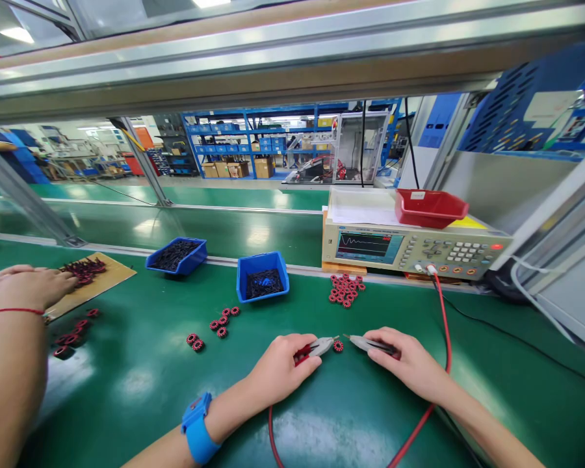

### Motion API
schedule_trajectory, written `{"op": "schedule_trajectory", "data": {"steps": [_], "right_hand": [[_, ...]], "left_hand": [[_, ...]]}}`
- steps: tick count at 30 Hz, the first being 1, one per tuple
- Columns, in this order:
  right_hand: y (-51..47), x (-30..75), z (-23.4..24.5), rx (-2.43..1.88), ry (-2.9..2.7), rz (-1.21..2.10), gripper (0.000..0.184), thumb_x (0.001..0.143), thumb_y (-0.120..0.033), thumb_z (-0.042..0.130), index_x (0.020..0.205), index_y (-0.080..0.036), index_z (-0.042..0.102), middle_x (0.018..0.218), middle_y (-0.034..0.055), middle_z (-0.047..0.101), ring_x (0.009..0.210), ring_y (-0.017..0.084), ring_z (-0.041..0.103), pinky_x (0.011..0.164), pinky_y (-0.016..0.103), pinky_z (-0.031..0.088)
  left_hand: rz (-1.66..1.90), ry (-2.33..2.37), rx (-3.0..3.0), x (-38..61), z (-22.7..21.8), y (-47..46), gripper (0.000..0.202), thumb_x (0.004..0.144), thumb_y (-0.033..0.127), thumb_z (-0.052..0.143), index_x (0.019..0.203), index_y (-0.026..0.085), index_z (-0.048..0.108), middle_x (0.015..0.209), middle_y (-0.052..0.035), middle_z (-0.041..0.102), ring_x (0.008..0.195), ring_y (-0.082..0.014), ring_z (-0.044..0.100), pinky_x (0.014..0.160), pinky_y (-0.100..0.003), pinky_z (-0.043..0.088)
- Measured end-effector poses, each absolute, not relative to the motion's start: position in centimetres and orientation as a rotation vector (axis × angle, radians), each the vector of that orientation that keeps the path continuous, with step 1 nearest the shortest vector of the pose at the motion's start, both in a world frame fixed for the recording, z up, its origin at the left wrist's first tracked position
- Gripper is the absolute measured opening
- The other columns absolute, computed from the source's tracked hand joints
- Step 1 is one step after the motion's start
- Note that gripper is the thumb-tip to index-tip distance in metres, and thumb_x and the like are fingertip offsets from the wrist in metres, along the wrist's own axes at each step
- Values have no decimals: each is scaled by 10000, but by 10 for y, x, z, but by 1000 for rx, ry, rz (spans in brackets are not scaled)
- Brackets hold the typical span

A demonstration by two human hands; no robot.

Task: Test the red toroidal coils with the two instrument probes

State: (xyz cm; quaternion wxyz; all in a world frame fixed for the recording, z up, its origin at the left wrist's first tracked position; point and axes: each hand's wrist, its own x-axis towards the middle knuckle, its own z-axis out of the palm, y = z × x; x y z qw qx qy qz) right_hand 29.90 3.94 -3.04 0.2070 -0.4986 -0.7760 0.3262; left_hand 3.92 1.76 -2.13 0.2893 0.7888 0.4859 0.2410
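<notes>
My left hand (288, 365), below a blue wrist strap (199, 428), is closed on a test clip (322, 346) with red grips. My right hand (405, 359) pinches a second test clip (363, 342) with dark grips. Between the two clip tips lies a small red wound ring core (338, 346) on the green bench. The tips sit close to its upper edge; whether they touch its wires I cannot tell. A cluster of similar red ring cores (346, 290) rests beyond my hands, and several more cores (222, 321) lie to the left.
A bench tester (370, 249) with a lit waveform screen stands at the back right, a red tray (431, 208) on top. A red cable (443, 318) runs from it. Two blue bins (262, 260) hold dark parts. At left, a co-worker's hands (24, 286) are over a cardboard sheet (112, 281).
</notes>
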Motion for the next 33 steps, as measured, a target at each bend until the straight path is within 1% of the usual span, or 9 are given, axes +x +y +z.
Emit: {"op": "schedule_trajectory", "data": {"steps": [3, 5, 8, 11, 13, 18, 24, 30, 33], "right_hand": [[43, 305, -27, -1286, -2102, 1147, 310, 818, -413, 494, 993, -194, 628, 976, 53, 631, 886, 199, 572, 770, 305, 456], [44, 307, -25, -1262, -2064, 1247, 330, 805, -438, 511, 971, -182, 635, 953, 48, 637, 867, 196, 570, 753, 291, 455], [45, 309, -24, -1297, -2029, 1298, 319, 798, -438, 519, 957, -189, 640, 925, 34, 639, 837, 188, 569, 733, 281, 455], [45, 309, -25, -1297, -2069, 1283, 312, 796, -433, 519, 953, -195, 644, 945, 40, 639, 859, 198, 569, 761, 297, 451], [45, 309, -25, -1283, -2107, 1258, 315, 797, -439, 514, 947, -196, 647, 955, 43, 639, 871, 204, 571, 772, 303, 448], [45, 308, -24, -1287, -2151, 1229, 329, 799, -461, 508, 951, -203, 643, 953, 42, 638, 873, 209, 574, 772, 309, 444], [45, 309, -26, -1287, -2164, 1230, 335, 798, -479, 508, 950, -208, 637, 946, 41, 632, 861, 207, 571, 761, 312, 441], [46, 310, -26, -1261, -2166, 1231, 314, 801, -460, 515, 944, -212, 644, 944, 39, 638, 864, 204, 572, 759, 304, 439], [45, 310, -25, -1257, -2160, 1241, 291, 804, -435, 518, 944, -214, 646, 947, 35, 639, 864, 202, 572, 761, 302, 435]], "left_hand": [[629, 1279, 2130, 40, -20, 18, 171, 827, 284, 516, 919, 185, 621, 773, 0, 612, 675, -144, 527, 626, -229, 378], [625, 1273, 2146, 40, -20, 18, 140, 828, 275, 514, 865, 179, 608, 730, 10, 585, 648, -134, 503, 600, -223, 360], [637, 1271, 2161, 40, -21, 18, 109, 824, 265, 520, 832, 180, 589, 693, 25, 550, 617, -120, 470, 578, -216, 338], [644, 1268, 2166, 41, -22, 18, 95, 821, 255, 521, 793, 179, 571, 663, 34, 519, 598, -112, 447, 563, -213, 324], [644, 1258, 2166, 41, -22, 18, 89, 821, 248, 519, 795, 179, 570, 670, 34, 526, 604, -112, 452, 568, -212, 326], [632, 1242, 2169, 40, -20, 17, 123, 820, 235, 512, 895, 183, 595, 741, 13, 588, 644, -129, 488, 599, -221, 344], [632, 1255, 2173, 40, -18, 17, 117, 824, 250, 508, 847, 179, 598, 699, 18, 570, 618, -128, 477, 576, -220, 333], [631, 1255, 2150, 40, -18, 17, 148, 822, 254, 516, 916, 184, 606, 746, 9, 598, 643, -135, 497, 593, -220, 347], [636, 1256, 2158, 40, -17, 17, 134, 822, 258, 521, 885, 179, 608, 710, 15, 578, 621, -130, 479, 575, -220, 335]]}}
